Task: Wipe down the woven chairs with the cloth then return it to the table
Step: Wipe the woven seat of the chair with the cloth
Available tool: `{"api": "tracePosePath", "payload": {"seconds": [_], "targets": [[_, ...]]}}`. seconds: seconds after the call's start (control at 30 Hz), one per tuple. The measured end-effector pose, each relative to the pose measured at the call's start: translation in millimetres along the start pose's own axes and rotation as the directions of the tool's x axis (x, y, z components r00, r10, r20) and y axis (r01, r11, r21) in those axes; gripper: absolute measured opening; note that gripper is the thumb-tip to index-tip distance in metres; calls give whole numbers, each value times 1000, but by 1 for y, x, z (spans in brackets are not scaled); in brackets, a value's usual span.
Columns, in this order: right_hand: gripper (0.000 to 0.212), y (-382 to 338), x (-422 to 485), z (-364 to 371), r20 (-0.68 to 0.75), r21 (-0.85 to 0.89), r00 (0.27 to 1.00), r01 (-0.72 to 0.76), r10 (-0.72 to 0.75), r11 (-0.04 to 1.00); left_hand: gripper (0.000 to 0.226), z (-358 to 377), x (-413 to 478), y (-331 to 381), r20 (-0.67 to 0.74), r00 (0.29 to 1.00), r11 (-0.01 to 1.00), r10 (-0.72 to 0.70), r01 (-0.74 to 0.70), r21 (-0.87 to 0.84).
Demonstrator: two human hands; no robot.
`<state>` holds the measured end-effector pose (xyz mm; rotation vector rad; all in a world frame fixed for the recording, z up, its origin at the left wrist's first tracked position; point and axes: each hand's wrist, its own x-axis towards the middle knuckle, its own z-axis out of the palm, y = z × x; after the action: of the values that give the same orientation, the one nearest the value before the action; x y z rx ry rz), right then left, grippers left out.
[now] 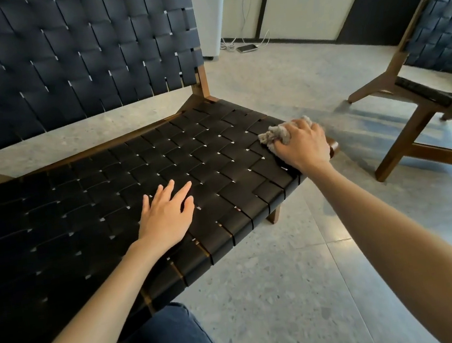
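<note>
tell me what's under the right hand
A bunched grey cloth sits under the right hand, pressed on the seat near its right edge. The hand covers part of the cloth, so how far it spreads and the weave below cannot be seen.

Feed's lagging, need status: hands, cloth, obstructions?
Right hand grips crumpled grey cloth at right edge of black woven chair seat. Left hand flat on seat. Nothing in the way; second woven chair apart, right.

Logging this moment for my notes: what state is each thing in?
near chair: upright, both hands on it
cloth: bunched, pressed on the seat's right edge
right hand: grips the cloth
left hand: flat, fingers spread on the seat
second chair: upright, untouched
</note>
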<state>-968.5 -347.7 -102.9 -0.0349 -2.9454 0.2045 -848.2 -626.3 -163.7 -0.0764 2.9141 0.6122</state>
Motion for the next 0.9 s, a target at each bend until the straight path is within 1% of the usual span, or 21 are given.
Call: {"api": "tracePosePath", "payload": {"seconds": [0.03,0.1,0.17,0.2,0.27,0.37,0.4,0.43,0.53,0.6,0.63,0.7,0.77,0.83,0.9], "targets": [[47,-5,-2,-1,10,2,1000,16,-16,1000,49,0,2,1,-3,1000,1000,-10,10,1],[41,-18,-13,-2,66,22,992,108,-109,994,49,-1,4,2,-8,1000,1000,-27,27,10],[36,-34,-33,1,148,87,954,250,-260,964,49,-1,4,3,-15,999,999,-40,40,17],[35,-44,-43,4,165,124,927,319,-337,940,49,-1,4,4,-16,999,999,-41,42,20],[35,-63,-64,12,146,192,878,427,-456,884,48,-1,3,3,-22,999,999,-38,38,30],[37,-73,-76,21,113,237,830,511,-546,826,48,-1,3,3,-32,999,999,-36,37,39],[37,-69,-71,22,93,220,827,525,-554,822,48,-1,3,2,-33,999,999,-35,36,39],[37,-62,-61,22,68,188,842,516,-535,836,49,-1,3,2,-31,999,999,-35,36,38],[42,-32,-14,21,19,-7,933,359,-359,933,49,0,5,1,-28,999,998,-37,38,43],[48,-17,16,20,28,-124,965,261,-260,957,49,1,6,0,-32,999,998,-38,40,44],[49,-14,26,20,29,-138,976,219,-217,966,49,1,7,0,-33,999,998,-37,38,43],[46,-17,35,19,24,-80,988,157,-155,984,49,1,7,1,-33,999,998,-35,37,44],[35,-31,31,17,44,33,988,144,-145,989,50,0,6,1,-34,999,998,-40,41,37],[26,-50,14,18,105,84,969,217,-226,972,50,-2,5,2,-48,997,998,-62,62,0],[25,-75,-10,23,173,144,926,313,-335,939,51,-4,6,1,-85,992,996,-92,91,-21]]}}
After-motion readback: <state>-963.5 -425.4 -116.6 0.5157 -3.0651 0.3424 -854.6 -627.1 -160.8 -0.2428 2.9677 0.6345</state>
